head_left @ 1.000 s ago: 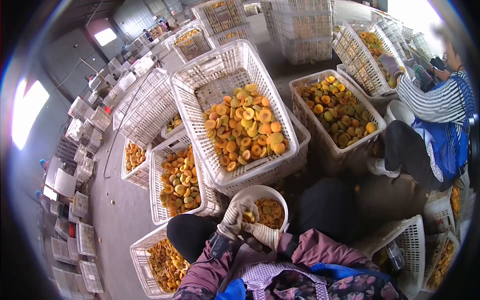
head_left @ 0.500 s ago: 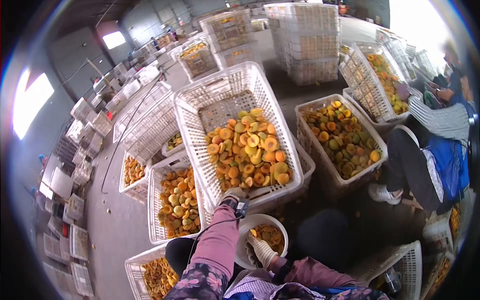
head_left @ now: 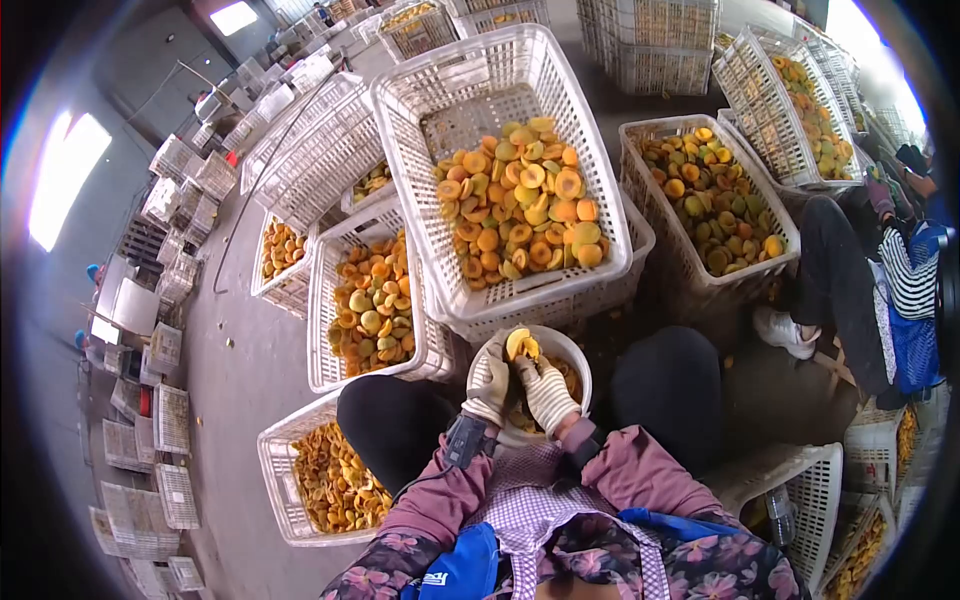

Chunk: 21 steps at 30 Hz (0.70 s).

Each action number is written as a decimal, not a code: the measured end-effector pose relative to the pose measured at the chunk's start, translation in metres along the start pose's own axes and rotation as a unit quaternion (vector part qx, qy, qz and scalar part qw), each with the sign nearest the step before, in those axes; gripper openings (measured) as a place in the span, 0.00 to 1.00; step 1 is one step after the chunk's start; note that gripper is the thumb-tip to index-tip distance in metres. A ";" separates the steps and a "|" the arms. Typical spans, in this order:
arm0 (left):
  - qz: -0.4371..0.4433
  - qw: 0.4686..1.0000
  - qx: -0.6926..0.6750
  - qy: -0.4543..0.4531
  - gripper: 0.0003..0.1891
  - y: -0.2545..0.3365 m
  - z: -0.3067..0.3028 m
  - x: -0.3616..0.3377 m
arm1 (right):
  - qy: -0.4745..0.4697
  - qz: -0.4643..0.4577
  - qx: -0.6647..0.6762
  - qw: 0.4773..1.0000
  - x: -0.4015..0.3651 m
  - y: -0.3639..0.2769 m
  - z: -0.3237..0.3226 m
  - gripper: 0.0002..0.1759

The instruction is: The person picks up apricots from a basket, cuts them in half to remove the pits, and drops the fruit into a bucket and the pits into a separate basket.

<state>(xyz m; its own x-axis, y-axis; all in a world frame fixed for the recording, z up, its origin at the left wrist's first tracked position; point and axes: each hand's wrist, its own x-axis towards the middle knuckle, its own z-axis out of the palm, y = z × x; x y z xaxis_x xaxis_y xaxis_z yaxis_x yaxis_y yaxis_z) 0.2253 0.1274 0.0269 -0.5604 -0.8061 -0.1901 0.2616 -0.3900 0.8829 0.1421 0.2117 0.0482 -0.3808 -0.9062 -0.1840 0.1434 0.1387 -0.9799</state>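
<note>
The right hand pinches a piece of fruit near twelve o'clock in the bucket. The left hand curls at nine o'clock; I can't tell if it grips. Slick fruit could slip and miss the bucket.

Yellow-orange fruit, cut open

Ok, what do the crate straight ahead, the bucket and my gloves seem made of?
Crate: probably moulded plastic, dull white, judging by its latticed walls and rounded rim. Bucket: likely plastic, pale, with a smooth round rim. Gloves: apparently knitted fabric, matte, with ribbed bands; grey patches could be coating or dirt.
</note>
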 end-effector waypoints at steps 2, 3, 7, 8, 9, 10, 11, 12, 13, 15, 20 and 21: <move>-0.013 1.000 -0.003 0.014 0.17 0.013 0.007 -0.016 | -0.014 0.009 -0.058 0.998 -0.008 0.001 0.002 0.24; 0.043 0.998 0.037 0.022 0.18 0.013 0.012 -0.019 | -0.026 0.014 -0.116 0.993 -0.009 0.001 0.002 0.24; 0.190 0.968 0.155 0.055 0.19 0.008 0.020 -0.030 | -0.020 0.003 -0.018 1.000 -0.008 0.023 0.006 0.24; 0.196 0.961 0.188 0.042 0.20 -0.002 0.007 -0.025 | -0.018 0.003 -0.016 1.000 -0.010 0.022 0.006 0.24; 0.195 0.962 0.189 0.039 0.20 -0.012 -0.005 -0.016 | -0.032 0.017 0.012 0.999 -0.013 0.021 0.006 0.22; 0.143 0.983 0.110 0.041 0.19 -0.013 -0.008 -0.011 | -0.046 0.031 0.040 0.998 -0.014 0.020 0.005 0.21; 0.114 0.990 0.071 0.042 0.19 -0.016 -0.012 -0.011 | -0.046 0.033 0.042 0.998 -0.015 0.020 0.004 0.21; 0.085 0.995 0.032 0.046 0.19 -0.020 -0.016 -0.011 | -0.076 0.050 0.047 0.995 -0.016 0.020 0.002 0.20; 0.093 0.995 0.028 0.038 0.18 -0.006 -0.004 -0.017 | -0.105 0.065 0.053 0.991 -0.015 0.018 0.001 0.19; 0.098 0.994 0.027 0.028 0.18 0.015 0.015 -0.027 | -0.119 0.136 0.121 0.976 -0.020 0.003 -0.002 0.19; 0.111 0.991 0.066 0.021 0.17 0.020 0.023 -0.034 | -0.121 0.137 0.028 0.983 -0.023 0.015 0.002 0.20; 0.073 0.997 0.003 0.022 0.16 0.021 0.022 -0.034 | -0.116 0.149 0.014 0.982 -0.023 0.020 0.003 0.20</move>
<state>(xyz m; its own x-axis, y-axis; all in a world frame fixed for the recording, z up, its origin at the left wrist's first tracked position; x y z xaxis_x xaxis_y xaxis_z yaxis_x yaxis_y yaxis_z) 0.2324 0.1569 0.0614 -0.4818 -0.8728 -0.0777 0.3325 -0.2642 0.9053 0.1565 0.2344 0.0327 -0.1001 -0.8943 -0.4362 0.2434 0.4030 -0.8822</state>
